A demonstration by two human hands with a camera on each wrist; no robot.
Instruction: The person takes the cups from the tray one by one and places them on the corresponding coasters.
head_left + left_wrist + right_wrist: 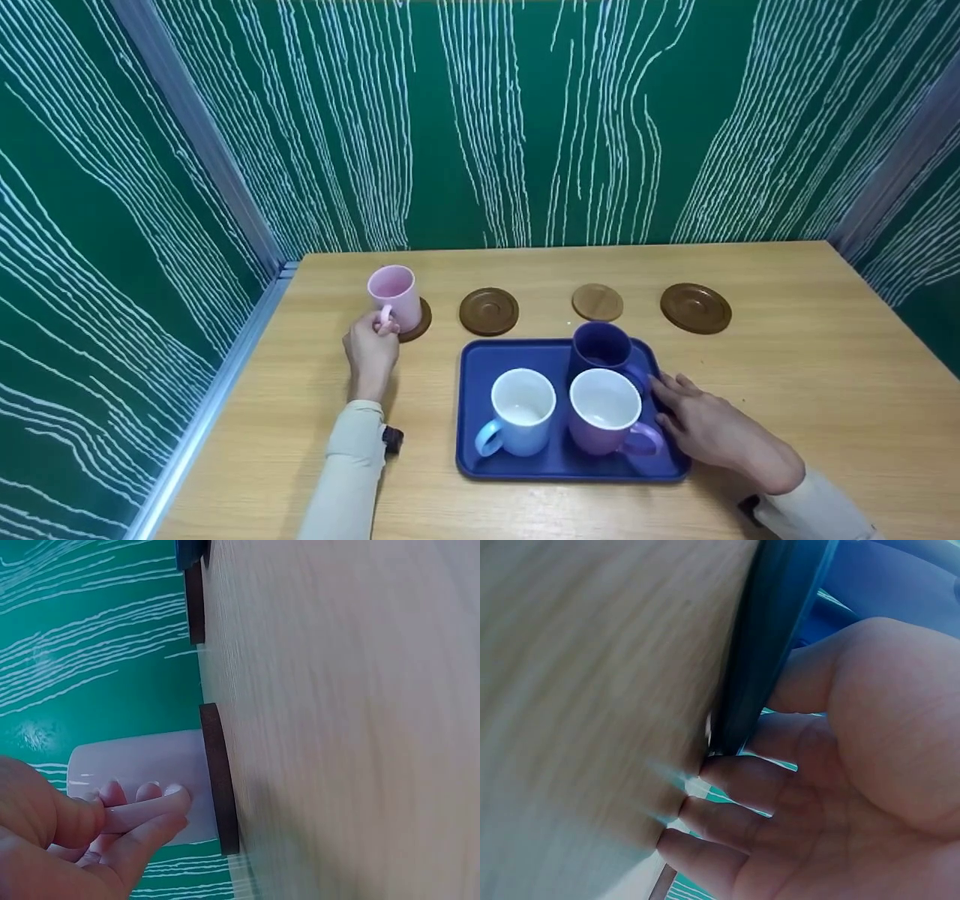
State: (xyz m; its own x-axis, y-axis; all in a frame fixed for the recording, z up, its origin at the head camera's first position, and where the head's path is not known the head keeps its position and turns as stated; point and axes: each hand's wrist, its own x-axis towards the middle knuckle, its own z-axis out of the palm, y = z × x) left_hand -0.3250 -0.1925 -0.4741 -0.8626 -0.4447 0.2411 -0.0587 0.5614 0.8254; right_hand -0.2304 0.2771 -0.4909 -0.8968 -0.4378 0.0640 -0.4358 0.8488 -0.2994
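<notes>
From where I stand, the person's left hand [373,349] pinches the handle [386,313] of the pink mug [406,306] between thumb and fingers, perhaps because the handle, turned to the near side, is the easiest part to reach. The mug is upright at the far left of the wooden table [825,375], over the leftmost coaster [422,321], and its base looks to be touching it. The right hand [709,420] lies against the right edge of the blue tray [478,367], fingers fairly straight and not curled round anything, probably to steady it. On the tray, the light-blue mug [523,439] sits on the left and the purple mug [596,435] on the near right, with the navy mug [602,346] behind it. Beyond the tray are a brown coaster [488,311], a pale wooden coaster [598,302] and a dark brown coaster [696,308], spaced in a row. The pink mug covers much of its coaster, the purple one hides the navy one's base, and I can't tell whether the right fingertips touch the navy handle [637,375]. Both sleeves [352,450] are cut off at the near side.
</notes>
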